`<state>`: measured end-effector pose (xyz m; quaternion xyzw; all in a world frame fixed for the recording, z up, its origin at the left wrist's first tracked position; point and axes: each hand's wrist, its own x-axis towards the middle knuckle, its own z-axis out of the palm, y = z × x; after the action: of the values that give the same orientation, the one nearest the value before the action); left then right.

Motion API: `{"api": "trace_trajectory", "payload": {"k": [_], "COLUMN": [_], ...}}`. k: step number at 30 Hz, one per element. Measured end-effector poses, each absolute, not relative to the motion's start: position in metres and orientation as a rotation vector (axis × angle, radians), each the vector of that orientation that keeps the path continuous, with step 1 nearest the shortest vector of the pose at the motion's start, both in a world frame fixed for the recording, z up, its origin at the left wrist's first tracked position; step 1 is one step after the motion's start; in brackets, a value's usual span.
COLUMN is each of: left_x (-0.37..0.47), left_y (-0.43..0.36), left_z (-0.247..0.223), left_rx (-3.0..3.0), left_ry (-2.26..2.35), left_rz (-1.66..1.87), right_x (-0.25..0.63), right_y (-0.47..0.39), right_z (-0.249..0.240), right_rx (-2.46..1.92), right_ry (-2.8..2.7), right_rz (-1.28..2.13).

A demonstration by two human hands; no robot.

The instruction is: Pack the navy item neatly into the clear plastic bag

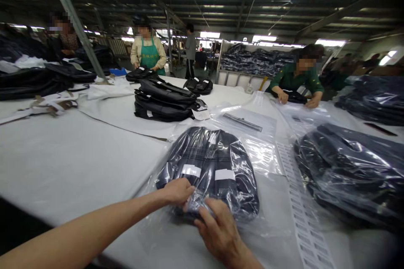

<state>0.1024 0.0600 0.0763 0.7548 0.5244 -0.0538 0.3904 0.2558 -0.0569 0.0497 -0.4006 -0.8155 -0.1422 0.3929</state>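
On a table (pixel 78 168), a bag (pixel 206 159) lies inside a plastic sleeve (pixel 197 202). Behind it, to the left, sits a stack of bags (pixel 167 103); behind, to the right, flat plastic (pixel 261 151). A label strip (pixel 303 218) runs along its right, between it and wrapped bags (pixel 356 168).

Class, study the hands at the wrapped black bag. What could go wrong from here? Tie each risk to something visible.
The left hand grips thin plastic and the right hand touches it: a hard pull might tear it.

The label strip lies near the right hand, so a sideways sweep could crease it.

Pushing the black bag forward might rumple the clear sheets beyond.
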Motion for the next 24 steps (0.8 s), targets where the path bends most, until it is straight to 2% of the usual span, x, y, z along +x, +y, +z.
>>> {"api": "trace_trajectory", "payload": {"k": [3,8,10,18,24], "left_x": [0.099,0.094,0.092,0.086,0.087], "left_y": [0.061,0.065,0.066,0.068,0.072], "left_z": [0.075,0.075,0.078,0.084,0.074], "left_rx": [1.884,1.817,1.788,1.640,1.455], "left_ry": [1.270,1.155,1.099,0.948,0.876], "left_rz": [-0.130,-0.135,-0.140,-0.131,-0.081], "right_x": [0.269,0.265,0.262,0.259,0.259], "right_y": [-0.027,-0.002,0.006,0.030,0.033], "right_z": [0.038,0.041,0.049,0.055,0.037], "right_rx": [-1.252,-1.470,-1.479,-1.225,-1.372], "right_ry": [-2.017,-2.145,-2.171,-1.998,-1.735], "right_rz": [-0.332,0.301,0.553,1.155,1.284]}}
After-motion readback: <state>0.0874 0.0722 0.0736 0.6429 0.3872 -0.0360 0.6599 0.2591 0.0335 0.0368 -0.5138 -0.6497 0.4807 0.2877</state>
